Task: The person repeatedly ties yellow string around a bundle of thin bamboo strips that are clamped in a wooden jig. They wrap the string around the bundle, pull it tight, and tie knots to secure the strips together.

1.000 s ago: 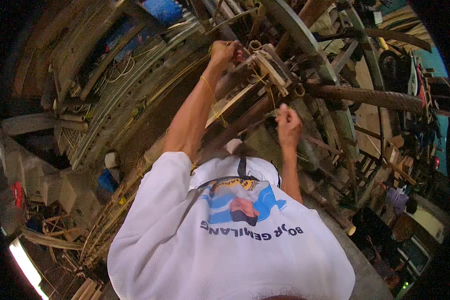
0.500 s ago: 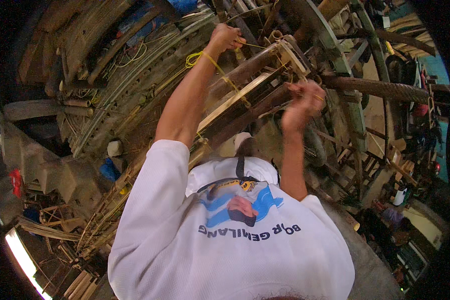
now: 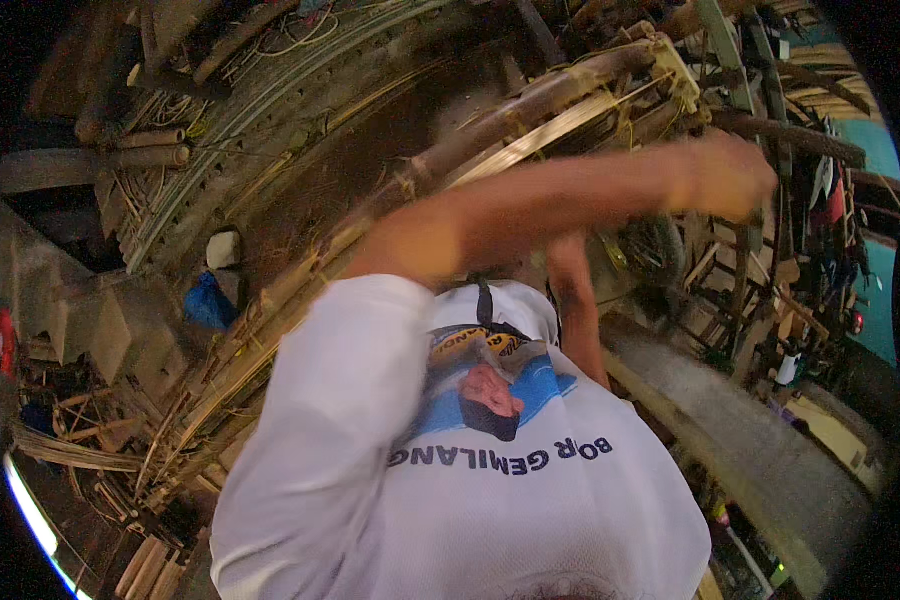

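My left arm reaches across to the right, and my left hand (image 3: 735,175) is smeared by motion, so its fingers cannot be made out. It is just below and to the right of the end of a bound bundle of poles. My right forearm rises from the lower middle; its hand is hidden behind my left forearm. The bundle has a thick brown pole (image 3: 540,95) and a pale split strip (image 3: 535,142) along it. A light-coloured end piece (image 3: 676,75) sits across its far right end. A thin yellowish cord (image 3: 638,93) runs toward that end piece.
A long curved rail (image 3: 270,110) and coiled cord lie at the upper left. A blue plastic bag (image 3: 210,300) and a pale block (image 3: 224,249) sit on the left. Dark wooden beams (image 3: 800,135) cross at the right, with stacked sticks (image 3: 150,568) at the lower left.
My left hand has swung from the upper middle across to the right. My right hand has dropped out of sight behind that arm. The view has shifted.
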Motion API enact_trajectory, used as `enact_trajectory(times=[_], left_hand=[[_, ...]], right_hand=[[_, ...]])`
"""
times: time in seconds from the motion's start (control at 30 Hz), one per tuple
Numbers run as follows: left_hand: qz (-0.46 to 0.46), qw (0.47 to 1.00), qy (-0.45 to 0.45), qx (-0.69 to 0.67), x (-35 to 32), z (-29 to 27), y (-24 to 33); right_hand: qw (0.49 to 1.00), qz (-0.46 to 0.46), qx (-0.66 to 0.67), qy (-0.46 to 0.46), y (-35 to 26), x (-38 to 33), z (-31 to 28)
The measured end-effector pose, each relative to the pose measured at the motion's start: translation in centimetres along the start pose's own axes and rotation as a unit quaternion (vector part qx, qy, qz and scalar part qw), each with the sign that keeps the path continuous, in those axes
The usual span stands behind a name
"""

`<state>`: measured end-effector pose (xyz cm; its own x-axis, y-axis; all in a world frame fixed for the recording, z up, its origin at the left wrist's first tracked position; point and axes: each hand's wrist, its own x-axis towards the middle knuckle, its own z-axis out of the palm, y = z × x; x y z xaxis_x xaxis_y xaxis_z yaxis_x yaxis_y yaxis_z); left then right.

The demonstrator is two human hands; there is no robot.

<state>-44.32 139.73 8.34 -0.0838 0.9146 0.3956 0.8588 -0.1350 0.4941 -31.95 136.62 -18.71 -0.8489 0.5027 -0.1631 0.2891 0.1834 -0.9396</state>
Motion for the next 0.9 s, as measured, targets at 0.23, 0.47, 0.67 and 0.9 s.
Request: enact_trajectory(times=[0.23,0.47,0.67,0.9], left_hand=[[-0.259,0.958,-0.121,0.017,-31.1,-9.3,-7.5],[-0.427,0.903,0.002,0.055,-39.3,5.4,-4.4],[-0.414,0.904,0.107,0.015,-37.9,6.1,-3.6],[-0.430,0.881,0.189,-0.053,-38.5,7.3,-3.2]], right_hand=[[0.976,0.184,0.026,0.112,3.9,-6.8,-3.4],[0.756,0.406,0.504,-0.093,-1.3,-10.8,10.1],[0.656,0.407,0.635,0.033,5.1,-11.0,9.4],[0.974,-0.106,0.139,0.141,-19.1,-9.5,11.3]])
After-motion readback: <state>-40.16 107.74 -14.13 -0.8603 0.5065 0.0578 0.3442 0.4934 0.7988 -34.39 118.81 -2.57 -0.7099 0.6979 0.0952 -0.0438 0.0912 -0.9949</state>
